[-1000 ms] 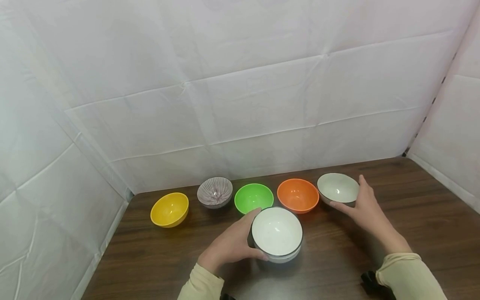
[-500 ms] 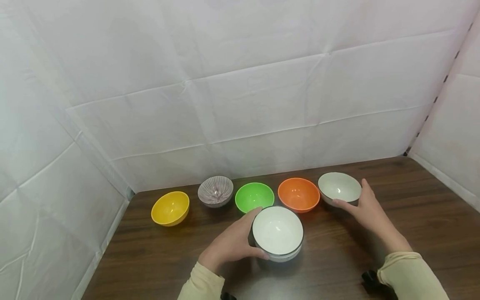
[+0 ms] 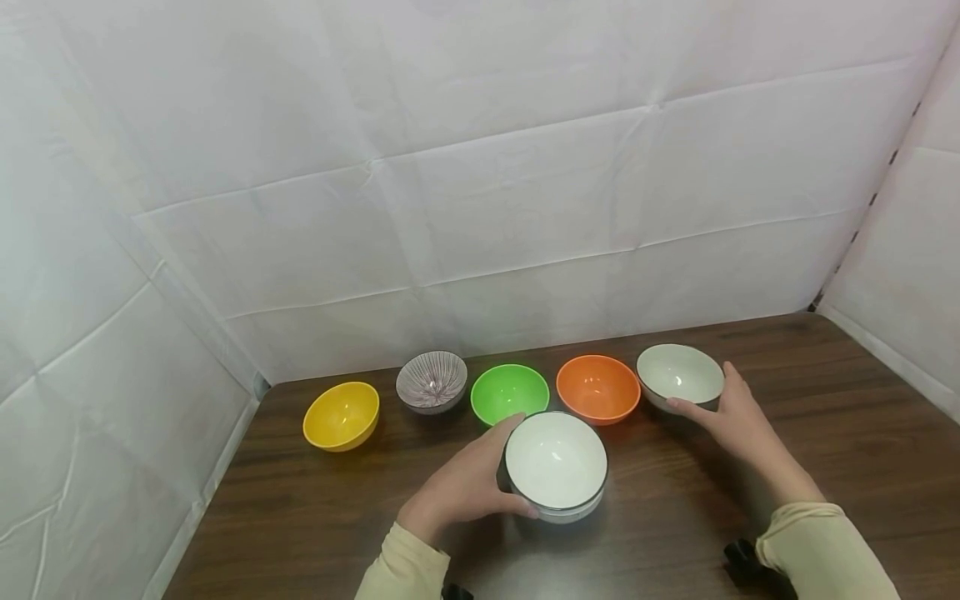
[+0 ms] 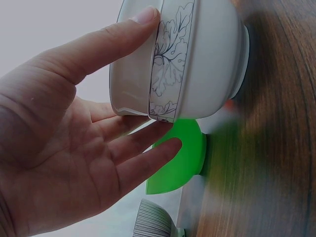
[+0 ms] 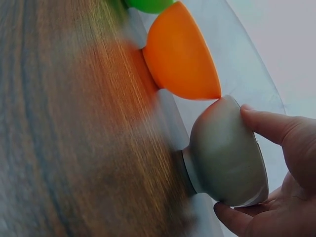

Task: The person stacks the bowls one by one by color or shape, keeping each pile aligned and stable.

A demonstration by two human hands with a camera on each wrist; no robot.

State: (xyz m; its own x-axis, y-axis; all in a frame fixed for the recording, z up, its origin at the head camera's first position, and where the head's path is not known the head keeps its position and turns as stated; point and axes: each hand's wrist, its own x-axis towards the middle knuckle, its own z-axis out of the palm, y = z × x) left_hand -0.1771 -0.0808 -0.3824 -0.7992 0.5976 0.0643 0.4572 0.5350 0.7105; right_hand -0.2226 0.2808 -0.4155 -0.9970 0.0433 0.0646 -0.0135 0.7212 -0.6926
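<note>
Left hand grips the stacked white bowls, right hand the pale bowl; probably stiff, slippery, breakable ceramic, best held around their sides

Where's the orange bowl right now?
In the head view, the orange bowl is on the table right of centre, between the green bowl and the pale bowl in the right hand.

Creased white sheets behind and at both sides. Brown wood-grain table, pale glare near front. Dark marks along right corner.
</note>
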